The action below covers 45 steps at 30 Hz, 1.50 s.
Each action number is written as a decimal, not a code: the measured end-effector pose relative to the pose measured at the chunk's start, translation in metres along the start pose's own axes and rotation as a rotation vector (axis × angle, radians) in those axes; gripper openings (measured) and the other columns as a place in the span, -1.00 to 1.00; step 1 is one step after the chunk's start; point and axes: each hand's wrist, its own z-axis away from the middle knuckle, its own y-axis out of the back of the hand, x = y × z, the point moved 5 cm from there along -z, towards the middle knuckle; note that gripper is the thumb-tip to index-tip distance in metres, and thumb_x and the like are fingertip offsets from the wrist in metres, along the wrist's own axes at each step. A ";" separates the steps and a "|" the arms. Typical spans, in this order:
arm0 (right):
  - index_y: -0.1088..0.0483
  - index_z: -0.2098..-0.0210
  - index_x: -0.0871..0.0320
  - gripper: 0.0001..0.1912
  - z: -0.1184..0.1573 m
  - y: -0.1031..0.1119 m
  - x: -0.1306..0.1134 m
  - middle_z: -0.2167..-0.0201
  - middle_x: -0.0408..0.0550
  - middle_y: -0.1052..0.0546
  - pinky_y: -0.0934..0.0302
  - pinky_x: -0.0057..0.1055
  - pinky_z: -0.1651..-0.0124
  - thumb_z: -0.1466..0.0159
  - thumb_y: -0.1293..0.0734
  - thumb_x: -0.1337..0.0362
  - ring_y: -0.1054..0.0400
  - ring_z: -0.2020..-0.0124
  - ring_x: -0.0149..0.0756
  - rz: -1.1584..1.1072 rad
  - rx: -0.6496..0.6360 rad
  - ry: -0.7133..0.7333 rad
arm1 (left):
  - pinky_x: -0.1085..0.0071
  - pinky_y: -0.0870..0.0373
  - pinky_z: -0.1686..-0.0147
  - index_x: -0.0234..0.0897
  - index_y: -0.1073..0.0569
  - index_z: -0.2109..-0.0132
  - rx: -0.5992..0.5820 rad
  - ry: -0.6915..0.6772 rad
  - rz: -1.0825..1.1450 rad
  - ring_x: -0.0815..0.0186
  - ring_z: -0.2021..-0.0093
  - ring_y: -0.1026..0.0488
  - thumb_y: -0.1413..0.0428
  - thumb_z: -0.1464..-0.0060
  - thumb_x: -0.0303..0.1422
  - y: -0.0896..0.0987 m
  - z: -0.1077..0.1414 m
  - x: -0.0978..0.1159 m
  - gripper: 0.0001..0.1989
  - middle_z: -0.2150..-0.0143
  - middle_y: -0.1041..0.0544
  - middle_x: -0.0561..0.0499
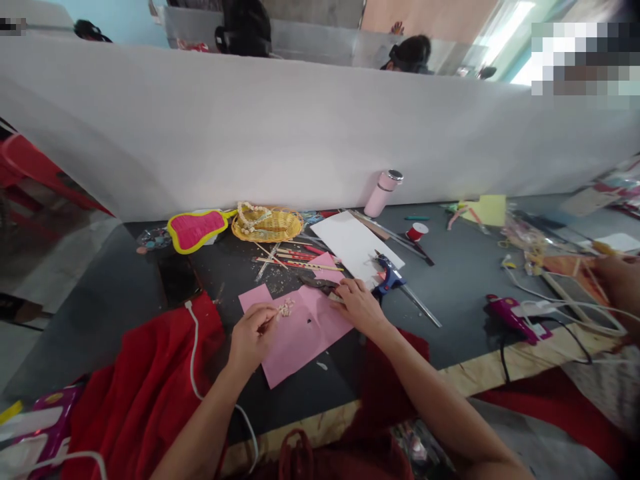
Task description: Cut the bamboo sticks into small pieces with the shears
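Pink paper lies on the dark table with a small pile of pale bits near its upper left. My left hand is closed beside that pile, fingertips pinched together; whatever they hold is too small to name. Over the paper's upper right, my right hand has its fingers curled on the handles of dark pliers, whose jaws point left. A blue glue gun lies just right of that hand, partly over a white sheet.
A yellow basket with a bead string, a pink-and-yellow shape, a pink bottle and a red spool stand behind. Red cloth lies left, a purple glue gun right. Another person's hand is far right.
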 end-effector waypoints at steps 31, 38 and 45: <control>-0.27 0.01 0.17 -0.53 0.004 0.011 -0.084 -0.34 0.15 0.12 -0.13 -0.10 -0.06 -0.08 -0.19 0.52 -0.13 -0.15 -0.04 -0.281 -0.138 0.253 | 0.58 -0.09 0.65 -0.30 -0.51 0.40 0.202 0.408 0.715 0.55 0.58 -0.15 -0.19 0.01 -0.28 0.014 0.002 -0.026 -0.85 0.28 -0.42 0.02; -0.30 0.01 0.17 -0.58 0.004 0.014 -0.085 -0.33 0.16 0.06 -0.09 -0.11 -0.06 -0.12 -0.20 0.49 -0.14 -0.11 -0.04 -0.240 -0.114 0.248 | 0.57 -0.10 0.66 -0.32 -0.48 0.41 0.179 0.392 0.603 0.55 0.57 -0.19 -0.17 0.00 -0.26 0.009 0.001 -0.027 -0.81 0.19 -0.43 -0.04; -0.29 0.00 0.13 -0.55 0.005 0.015 -0.090 -0.32 0.11 0.02 -0.08 -0.10 -0.05 -0.10 -0.22 0.46 -0.15 -0.08 -0.03 -0.187 -0.118 0.257 | 0.44 -0.34 0.43 -0.28 -0.49 0.44 0.132 0.257 0.406 0.32 0.35 -0.43 -0.14 -0.03 -0.27 0.009 0.000 -0.023 -0.81 0.21 -0.49 -0.07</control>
